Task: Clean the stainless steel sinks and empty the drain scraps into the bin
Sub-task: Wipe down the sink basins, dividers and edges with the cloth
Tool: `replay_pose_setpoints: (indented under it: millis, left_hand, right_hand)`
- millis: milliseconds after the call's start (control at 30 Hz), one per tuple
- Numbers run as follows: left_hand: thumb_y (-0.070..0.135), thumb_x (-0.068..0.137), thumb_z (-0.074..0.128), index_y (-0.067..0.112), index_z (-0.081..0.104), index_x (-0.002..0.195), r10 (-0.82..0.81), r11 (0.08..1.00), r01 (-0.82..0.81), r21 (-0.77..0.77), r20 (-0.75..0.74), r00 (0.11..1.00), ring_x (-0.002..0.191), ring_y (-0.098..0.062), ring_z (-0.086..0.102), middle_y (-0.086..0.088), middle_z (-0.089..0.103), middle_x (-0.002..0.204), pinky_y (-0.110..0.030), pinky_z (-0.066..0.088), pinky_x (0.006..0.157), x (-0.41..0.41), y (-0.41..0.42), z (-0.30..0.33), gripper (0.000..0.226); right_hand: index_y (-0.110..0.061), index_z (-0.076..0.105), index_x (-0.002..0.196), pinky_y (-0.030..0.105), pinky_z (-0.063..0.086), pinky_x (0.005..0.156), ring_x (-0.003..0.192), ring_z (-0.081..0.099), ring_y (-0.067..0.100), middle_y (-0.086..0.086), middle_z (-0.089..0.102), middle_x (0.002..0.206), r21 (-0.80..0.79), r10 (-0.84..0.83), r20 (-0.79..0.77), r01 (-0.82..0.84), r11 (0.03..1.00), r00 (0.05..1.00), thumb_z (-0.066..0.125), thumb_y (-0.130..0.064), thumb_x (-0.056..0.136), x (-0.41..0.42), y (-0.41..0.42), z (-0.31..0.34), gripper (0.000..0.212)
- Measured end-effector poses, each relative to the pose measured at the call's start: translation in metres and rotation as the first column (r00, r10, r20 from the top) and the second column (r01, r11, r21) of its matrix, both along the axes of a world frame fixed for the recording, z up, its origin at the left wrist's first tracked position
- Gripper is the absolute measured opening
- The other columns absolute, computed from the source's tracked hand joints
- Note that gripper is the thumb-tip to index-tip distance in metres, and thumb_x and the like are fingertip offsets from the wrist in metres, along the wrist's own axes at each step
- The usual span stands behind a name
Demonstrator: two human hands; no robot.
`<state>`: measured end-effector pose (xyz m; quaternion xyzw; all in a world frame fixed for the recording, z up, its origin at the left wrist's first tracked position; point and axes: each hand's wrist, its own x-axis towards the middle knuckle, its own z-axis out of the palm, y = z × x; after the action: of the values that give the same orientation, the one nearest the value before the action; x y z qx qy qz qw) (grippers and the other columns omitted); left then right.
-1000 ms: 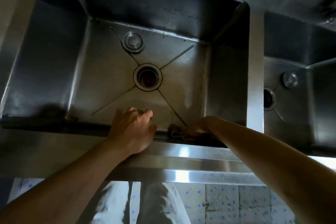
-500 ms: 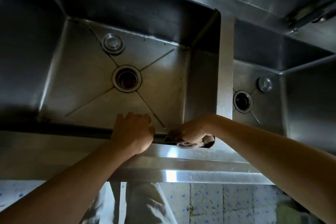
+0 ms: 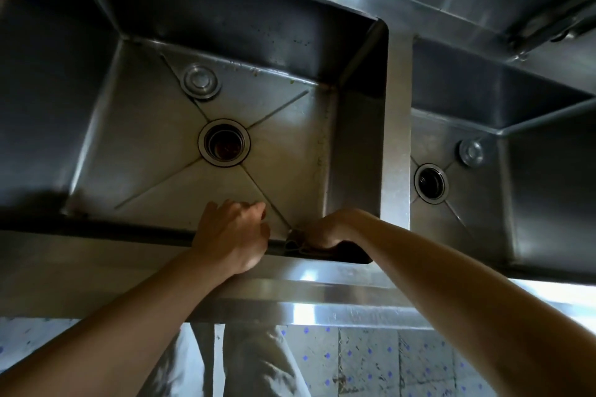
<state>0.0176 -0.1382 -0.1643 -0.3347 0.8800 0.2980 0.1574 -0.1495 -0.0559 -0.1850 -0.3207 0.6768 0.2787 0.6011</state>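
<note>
Stainless steel filled my view: two deep basins side by side, split by a narrow divider [image 3: 396, 126]. The left sink [image 3: 154, 151] held a round open drain [image 3: 224, 142] at its centre, with something dark and brownish inside, and a flat metal plug [image 3: 200, 81] lay behind it. Small green specks dotted the seam along the far wall. The right sink [image 3: 483, 203] showed its own drain [image 3: 431, 183] and a second plug [image 3: 471, 152] just beyond it. My left hand [image 3: 232, 232] curled its fingers over the near rim [image 3: 96, 229] of the left sink, its grip closed on that edge. Just beside it, my right hand [image 3: 332, 229] pressed a dark cloth [image 3: 309, 248] against the same rim at the near right corner, fingers bent around it. Below the surface I saw pale trousers [image 3: 251, 364] and a speckled tile floor [image 3: 387, 361].
</note>
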Motion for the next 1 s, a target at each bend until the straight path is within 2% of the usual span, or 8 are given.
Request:
replay_pose_setpoints:
  millis: [200,300,367,467,533,633,800,1000]
  left_hand:
    - [0.030,0.098,0.035,0.022,0.056,0.097,-0.036,0.999,0.037,-0.021,0.073,0.997,0.080,-0.017,0.050,0.002,0.058,0.086,-0.033,0.034,0.077,0.000,0.000,0.007,0.023]
    - [0.030,0.098,0.035,0.020,0.057,0.101,-0.040,0.998,0.044,-0.043,0.092,0.995,0.084,-0.020,0.051,0.000,0.062,0.092,-0.032,0.036,0.079,0.000,0.000,0.011,0.024]
    - [0.028,0.098,0.036,0.020,0.057,0.104,-0.026,0.999,0.030,-0.043,0.093,0.995,0.094,-0.022,0.055,-0.001,0.063,0.099,-0.031,0.035,0.078,0.000,0.000,0.015,0.024]
    - [0.025,0.097,0.037,0.022,0.056,0.105,0.042,0.999,-0.043,0.018,0.058,0.997,0.100,-0.024,0.057,-0.002,0.064,0.106,-0.031,0.036,0.078,-0.003,-0.006,0.026,0.021]
    - [0.026,0.098,0.039,0.024,0.056,0.111,0.149,0.985,-0.150,0.086,0.019,0.989,0.102,-0.024,0.058,-0.001,0.064,0.111,-0.030,0.042,0.082,-0.008,-0.011,0.035,0.022]
    - [0.021,0.097,0.046,0.021,0.054,0.115,0.338,0.914,-0.324,0.245,-0.018,0.941,0.102,-0.024,0.058,-0.002,0.060,0.113,-0.031,0.046,0.083,-0.023,-0.018,0.045,0.019]
    - [0.027,0.098,0.049,0.025,0.053,0.105,0.688,0.507,-0.436,0.743,-0.045,0.724,0.101,-0.019,0.060,0.000,0.061,0.116,-0.023,0.048,0.083,-0.062,-0.020,0.087,0.009]
    - [0.048,0.095,0.045,0.029,0.055,0.105,0.746,0.008,-0.306,0.952,0.198,0.636,0.099,-0.027,0.060,-0.005,0.063,0.105,-0.051,0.043,0.089,-0.100,-0.029,0.117,0.023]
  right_hand:
    - [-0.014,0.054,0.089,0.028,0.036,0.057,0.059,0.044,0.016,0.004,0.049,0.075,-0.002,0.033,0.032,-0.033,0.999,0.999,0.030,-0.027,0.102,0.000,-0.002,0.055,0.031]
    - [-0.016,0.063,0.092,0.022,0.034,0.043,0.046,0.044,0.010,0.000,0.054,0.068,0.014,-0.037,0.066,0.036,0.999,0.997,0.036,-0.023,0.101,-0.005,0.003,0.072,0.030]
    - [-0.016,0.067,0.101,0.024,0.053,0.059,0.057,0.056,0.010,0.001,0.065,0.077,-0.044,-0.074,0.085,0.078,0.996,0.994,0.039,-0.019,0.101,-0.007,0.007,0.085,0.029]
    - [-0.027,0.063,0.084,0.034,0.051,0.079,0.078,0.057,0.020,0.004,0.065,0.091,-0.264,-0.031,0.049,0.043,0.964,0.998,0.046,-0.012,0.096,-0.014,0.011,0.101,0.026]
    - [-0.027,0.056,0.095,0.031,0.049,0.077,0.088,0.057,0.020,0.003,0.061,0.099,-0.469,-0.159,0.023,0.151,0.870,0.987,0.052,-0.013,0.094,-0.019,0.014,0.109,0.014]
    - [-0.020,0.043,0.116,0.018,0.048,0.067,0.084,0.057,0.015,0.002,0.056,0.103,-0.732,-0.511,0.103,0.413,0.542,0.853,0.057,-0.014,0.094,-0.023,0.014,0.119,0.027]
    - [-0.018,0.036,0.112,0.005,0.042,0.053,0.066,0.057,-0.009,-0.013,0.049,0.089,-0.903,-0.700,0.342,0.425,-0.062,0.626,0.062,-0.005,0.088,-0.015,0.004,0.137,0.038]
    - [-0.023,0.034,0.116,0.014,0.053,0.071,0.097,0.060,0.007,0.001,0.052,0.113,-0.847,-0.617,0.500,0.494,-0.199,0.608,0.061,0.003,0.082,-0.007,-0.015,0.137,0.050]
